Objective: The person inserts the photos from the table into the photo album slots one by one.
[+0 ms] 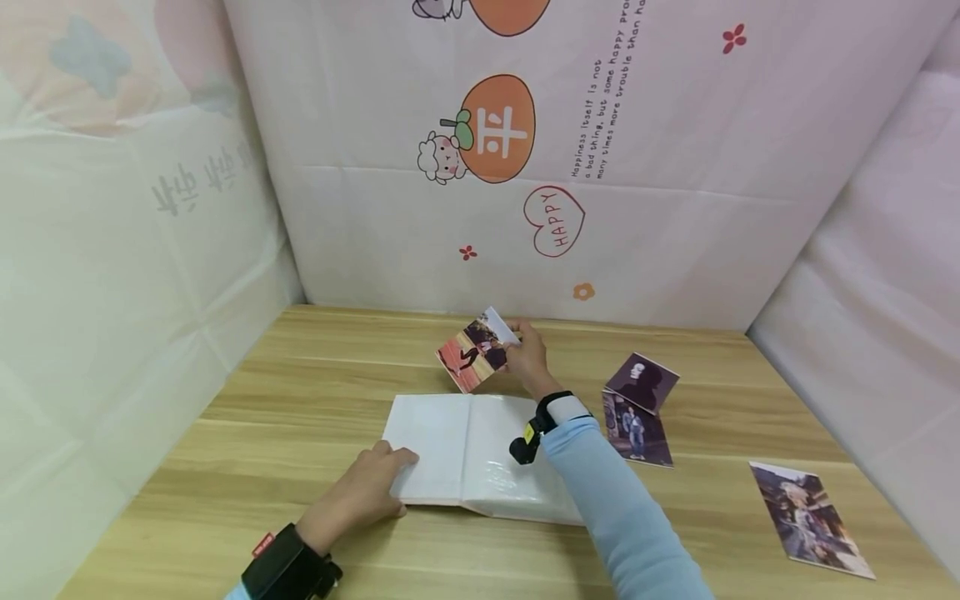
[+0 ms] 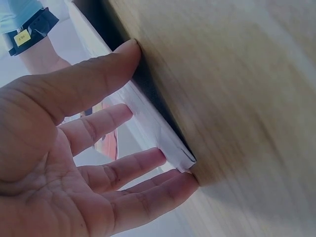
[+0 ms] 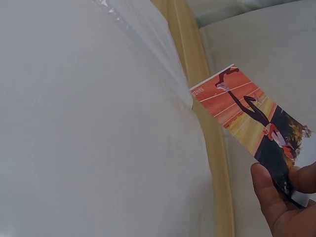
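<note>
An open photo album (image 1: 431, 417) with white pages and clear sleeves lies in front of me. My left hand (image 1: 367, 479) rests at its left front corner. In the left wrist view the fingers (image 2: 140, 165) are spread, fairly straight, and their tips touch the album's edge, with the thumb by the front edge. Beyond the album, my right hand (image 1: 531, 360) pinches a photo (image 1: 474, 348) by one corner, between thumb and finger. That photo (image 3: 252, 111) shows a running figure on a red and yellow track. It is held tilted, above the album's far edge.
To the right of the album, a dark photo (image 1: 645, 382) overlaps a photo of a standing person (image 1: 637, 429). Another photo (image 1: 810, 521) lies farther right on the wooden table (image 1: 247, 450). White printed cloth (image 1: 375, 233) walls the back and sides.
</note>
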Demonstrator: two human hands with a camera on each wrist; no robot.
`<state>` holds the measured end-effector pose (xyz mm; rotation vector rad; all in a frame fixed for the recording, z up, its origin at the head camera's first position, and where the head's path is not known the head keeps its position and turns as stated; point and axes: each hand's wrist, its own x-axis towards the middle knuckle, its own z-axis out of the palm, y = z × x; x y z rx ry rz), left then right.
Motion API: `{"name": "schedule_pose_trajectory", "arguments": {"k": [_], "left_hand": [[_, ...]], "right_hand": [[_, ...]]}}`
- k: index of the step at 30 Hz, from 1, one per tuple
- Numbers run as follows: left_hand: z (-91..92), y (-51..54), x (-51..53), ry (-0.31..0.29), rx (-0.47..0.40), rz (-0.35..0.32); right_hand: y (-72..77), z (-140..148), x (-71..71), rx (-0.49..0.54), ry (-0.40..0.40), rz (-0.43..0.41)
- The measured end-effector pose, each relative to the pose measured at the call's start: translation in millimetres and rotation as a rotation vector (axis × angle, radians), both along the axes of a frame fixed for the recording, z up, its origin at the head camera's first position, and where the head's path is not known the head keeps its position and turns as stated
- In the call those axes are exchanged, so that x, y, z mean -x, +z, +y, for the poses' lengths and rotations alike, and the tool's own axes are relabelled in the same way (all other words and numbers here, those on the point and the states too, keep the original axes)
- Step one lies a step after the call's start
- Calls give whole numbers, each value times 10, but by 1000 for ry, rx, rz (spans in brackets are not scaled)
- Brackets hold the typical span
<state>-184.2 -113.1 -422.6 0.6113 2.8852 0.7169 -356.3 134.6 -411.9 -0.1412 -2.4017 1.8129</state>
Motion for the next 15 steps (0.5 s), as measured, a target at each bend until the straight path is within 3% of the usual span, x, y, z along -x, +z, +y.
{"name": "schedule_pose_trajectory", "arguments": {"k": [9,15], "left_hand": [[-9,0,5,-10,-9,-1],[-10,-3,10,-11,-3,-6]], "right_hand": [[14,-24,-12,-69,56,18],[16,-81,-27,-67,235,25]]}}
